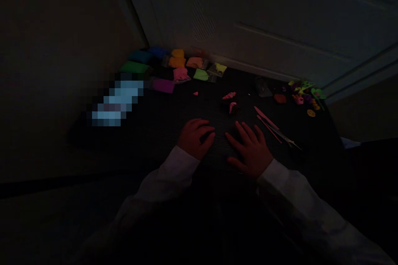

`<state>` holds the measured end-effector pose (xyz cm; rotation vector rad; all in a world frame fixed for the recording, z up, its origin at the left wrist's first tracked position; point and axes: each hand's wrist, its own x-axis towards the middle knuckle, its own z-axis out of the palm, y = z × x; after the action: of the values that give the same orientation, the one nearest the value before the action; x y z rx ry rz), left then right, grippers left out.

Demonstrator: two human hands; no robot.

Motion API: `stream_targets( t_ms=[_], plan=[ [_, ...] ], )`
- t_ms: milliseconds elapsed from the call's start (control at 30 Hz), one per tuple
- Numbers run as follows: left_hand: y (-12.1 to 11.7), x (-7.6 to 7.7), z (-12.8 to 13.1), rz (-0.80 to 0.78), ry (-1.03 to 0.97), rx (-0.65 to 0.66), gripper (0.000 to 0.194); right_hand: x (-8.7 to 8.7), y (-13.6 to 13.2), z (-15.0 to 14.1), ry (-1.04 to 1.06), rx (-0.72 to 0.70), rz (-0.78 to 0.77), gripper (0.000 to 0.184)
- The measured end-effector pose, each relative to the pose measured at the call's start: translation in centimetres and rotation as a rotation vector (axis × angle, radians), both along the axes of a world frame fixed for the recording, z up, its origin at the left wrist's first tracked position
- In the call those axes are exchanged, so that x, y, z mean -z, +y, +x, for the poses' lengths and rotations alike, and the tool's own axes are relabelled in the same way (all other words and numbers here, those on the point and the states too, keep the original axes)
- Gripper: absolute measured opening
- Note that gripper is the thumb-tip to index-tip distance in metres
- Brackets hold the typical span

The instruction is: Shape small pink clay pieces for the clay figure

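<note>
My left hand [195,137] hovers over or rests on the dark table, its fingers bent but apart, with nothing seen in it. Spread and empty, my right hand [251,151] lies palm down on the tabletop. Beyond the hands sits a small dark piece with a pink part [233,107] on it. Just behind it lies a pink lump [229,95], and farther left a tiny pink bit [195,93]. To the right of my right hand are a pink flat modelling tool [265,117], a thinner pink stick [270,129] and scissors [287,138].
Bags of coloured modelling clay, among them purple [163,85], pink [181,75] and green [135,67], line the back left. A blurred bright screen [120,101] is at the left. Small colourful shapes [306,91] cluster at the right. A pale panelled door [264,20] stands behind. Light is dim.
</note>
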<state>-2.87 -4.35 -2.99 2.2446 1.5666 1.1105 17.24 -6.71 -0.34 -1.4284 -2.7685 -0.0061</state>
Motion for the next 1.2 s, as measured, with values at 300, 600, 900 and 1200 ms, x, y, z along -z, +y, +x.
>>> stream_targets(
  t_ms=[300,600,900,1200],
  plan=[
    [-0.09,-0.27,0.02,-0.018,0.007,0.001,0.019,-0.12,-0.02,0.01,0.003,0.005,-0.010,0.065],
    [-0.14,-0.31,-0.04,-0.031,0.010,0.000,0.019,-0.05,0.10,0.04,0.006,-0.003,0.002,0.065],
    [-0.11,-0.25,-0.04,-0.027,0.010,0.007,0.020,-0.16,0.10,-0.01,0.005,-0.024,-0.011,0.065],
    [-0.10,-0.14,-0.08,-0.020,0.007,0.006,0.019,-0.07,0.27,0.02,0.008,-0.025,0.006,0.065]
  ],
)
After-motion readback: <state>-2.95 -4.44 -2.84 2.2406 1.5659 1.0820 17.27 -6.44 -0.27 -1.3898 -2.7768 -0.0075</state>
